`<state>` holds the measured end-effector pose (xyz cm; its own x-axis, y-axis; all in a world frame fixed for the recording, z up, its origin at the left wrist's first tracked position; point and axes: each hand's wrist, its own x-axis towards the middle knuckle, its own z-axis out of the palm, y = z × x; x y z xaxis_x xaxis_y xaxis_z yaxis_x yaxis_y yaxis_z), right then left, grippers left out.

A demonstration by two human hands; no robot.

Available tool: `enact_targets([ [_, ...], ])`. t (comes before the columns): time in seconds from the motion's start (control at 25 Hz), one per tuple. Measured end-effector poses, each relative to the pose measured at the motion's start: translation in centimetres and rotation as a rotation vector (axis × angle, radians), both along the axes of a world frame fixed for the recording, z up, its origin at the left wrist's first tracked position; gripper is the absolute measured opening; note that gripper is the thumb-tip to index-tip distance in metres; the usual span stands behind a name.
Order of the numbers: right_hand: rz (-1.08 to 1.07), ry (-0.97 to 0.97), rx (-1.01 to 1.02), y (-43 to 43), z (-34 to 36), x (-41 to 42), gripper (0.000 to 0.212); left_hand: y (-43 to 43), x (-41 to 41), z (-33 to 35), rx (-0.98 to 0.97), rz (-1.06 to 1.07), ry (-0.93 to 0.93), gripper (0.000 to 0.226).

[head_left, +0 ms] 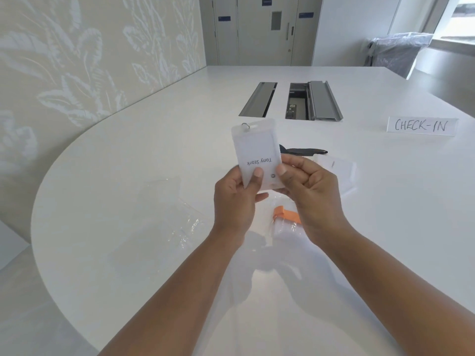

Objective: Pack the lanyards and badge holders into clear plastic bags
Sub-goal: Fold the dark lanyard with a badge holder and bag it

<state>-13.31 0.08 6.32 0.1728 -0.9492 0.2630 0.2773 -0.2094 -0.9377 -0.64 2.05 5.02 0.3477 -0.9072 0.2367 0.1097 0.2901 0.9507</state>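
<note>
Broadly, the white surface (115,188) carries everything, its curved edge sweeping round on the left. Toward that curved edge, left of the hands, lies a crumpled clear bag (180,217), apparently empty. A second bag (288,228) lies directly under the hands, toward the near edge, with an orange lanyard (285,214) seemingly inside. I cannot tell where either bag's mouth is.

The left hand (235,201) and right hand (308,191) are raised close together above the surface. Each pinches a lower corner of the holder (255,150) between thumb and fingers.

The holder stands nearly upright, its long axis running up and away toward the far edge. Its ring (245,125) is at the far end and its name card (257,160) reads upside down to the person.

A dark lanyard (303,151) lies just behind the holder on the far side, nearer the right hand. A spare holder (336,170) rests beside that hand.

As I judge it, the coming move turns on the empty bag lying off to the left, nearer the left hand. That hand would fetch it while the right keeps the holder, and the holder's lower short end would then enter the bag first.
</note>
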Motion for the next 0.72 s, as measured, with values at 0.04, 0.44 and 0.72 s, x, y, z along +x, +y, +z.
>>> enact_targets([
  [0.04,-0.027,0.062,0.000,-0.1,0.0,-0.1,0.015,0.1,0.3,0.1,-0.014,0.014,0.001,0.013],
  [0.44,0.178,0.193,-0.072,-2.0,-0.9,-1.1,0.019,0.2,1.5,0.2,0.052,-0.215,-0.073,0.015],
  [0.72,-0.161,0.842,-0.357,-1.5,-1.5,-1.0,0.025,-0.7,2.8,-0.8,0.066,0.379,-0.436,0.007],
])
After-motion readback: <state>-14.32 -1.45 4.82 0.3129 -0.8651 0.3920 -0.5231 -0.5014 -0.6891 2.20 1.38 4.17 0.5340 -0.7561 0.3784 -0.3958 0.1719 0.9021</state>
